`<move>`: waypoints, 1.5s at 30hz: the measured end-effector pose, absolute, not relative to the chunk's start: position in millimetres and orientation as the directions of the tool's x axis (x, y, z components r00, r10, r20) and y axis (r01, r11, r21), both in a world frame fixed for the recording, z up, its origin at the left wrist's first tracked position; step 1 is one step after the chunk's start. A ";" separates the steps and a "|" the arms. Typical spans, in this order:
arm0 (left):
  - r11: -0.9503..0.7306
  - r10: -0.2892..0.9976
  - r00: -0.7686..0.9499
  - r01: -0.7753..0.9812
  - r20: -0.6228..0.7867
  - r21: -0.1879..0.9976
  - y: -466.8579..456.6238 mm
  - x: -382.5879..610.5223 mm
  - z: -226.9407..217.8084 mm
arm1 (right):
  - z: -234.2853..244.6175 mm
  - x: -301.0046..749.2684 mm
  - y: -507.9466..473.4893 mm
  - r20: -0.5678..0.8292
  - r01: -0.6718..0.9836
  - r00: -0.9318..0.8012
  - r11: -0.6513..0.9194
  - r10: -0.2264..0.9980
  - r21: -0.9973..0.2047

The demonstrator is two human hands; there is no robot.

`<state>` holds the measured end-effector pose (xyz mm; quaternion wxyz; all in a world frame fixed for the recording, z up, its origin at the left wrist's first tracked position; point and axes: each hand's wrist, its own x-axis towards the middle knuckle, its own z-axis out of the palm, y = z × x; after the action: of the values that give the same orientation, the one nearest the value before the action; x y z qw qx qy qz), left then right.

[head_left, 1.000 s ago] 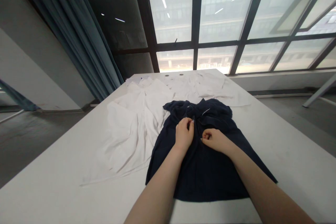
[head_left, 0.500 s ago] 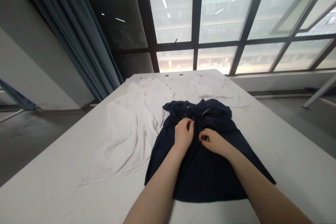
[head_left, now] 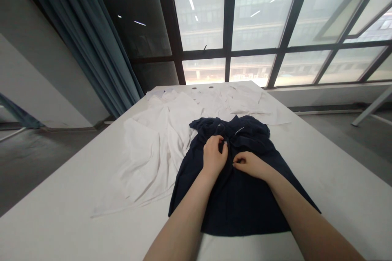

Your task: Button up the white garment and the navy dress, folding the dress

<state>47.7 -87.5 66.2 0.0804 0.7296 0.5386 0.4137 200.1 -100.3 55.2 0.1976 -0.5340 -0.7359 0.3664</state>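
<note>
A dark navy garment (head_left: 245,204) lies spread before me, widening toward a straight hem at my side and bunched at its far end, where a button shows. At its upper middle, my left hand (head_left: 216,153) is closed, thumb and fingers pinching the cloth along the front. Just to the right and slightly nearer me, my right hand (head_left: 249,164) is curled in a pinch on the same front line of cloth. The dark fabric makes it hard to see exactly what lies between the fingertips. Whether the piece is a skirt or a shirt I cannot tell.
White garments (head_left: 147,142) lie loosely spread to the left and toward the far end of the white table (head_left: 55,216). A blue curtain (head_left: 82,36) hangs at the left, and large dark-framed windows (head_left: 226,20) stand beyond the table.
My left thumb and fingers have shifted slightly on the cloth. My right fingertips have drawn into a tighter pinch. The garments lie nearly as before.
</note>
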 end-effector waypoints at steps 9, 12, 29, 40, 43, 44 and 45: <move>-0.513 0.854 0.470 0.684 0.225 0.519 -106.6 32.9 97.7 | 77.3 210.9 -100.1 -0.055 0.354 -0.356 0.080 0.933 -0.932; -0.515 0.852 0.467 0.658 0.238 0.549 -108.2 32.5 100.7 | 80.5 212.2 -100.1 0.021 0.280 -0.333 0.120 0.943 -0.953; -0.534 0.822 0.485 0.476 0.297 0.699 -104.6 35.6 99.9 | 74.8 203.9 -102.0 0.053 0.211 -0.268 0.113 0.962 -0.971; -0.476 0.831 0.491 0.385 0.261 0.791 -103.2 35.1 99.6 | 75.8 197.2 -104.3 0.122 0.265 -0.194 0.172 0.973 -0.949; -0.454 0.834 0.499 0.378 0.236 0.807 -104.7 36.1 102.0 | 78.1 196.7 -106.1 0.125 0.261 -0.208 0.178 0.970 -0.949; -0.446 0.836 0.500 0.380 0.226 0.810 -105.4 36.5 102.7 | 78.9 196.6 -106.5 0.132 0.260 -0.216 0.187 0.967 -0.947; -0.437 0.839 0.499 0.383 0.216 0.814 -106.1 37.0 103.3 | 79.5 196.4 -106.8 0.141 0.259 -0.222 0.198 0.965 -0.945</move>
<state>37.0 -106.1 103.3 0.3613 0.7868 0.3885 0.3154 196.4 -106.8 79.5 0.4127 -0.4674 -0.6547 0.4274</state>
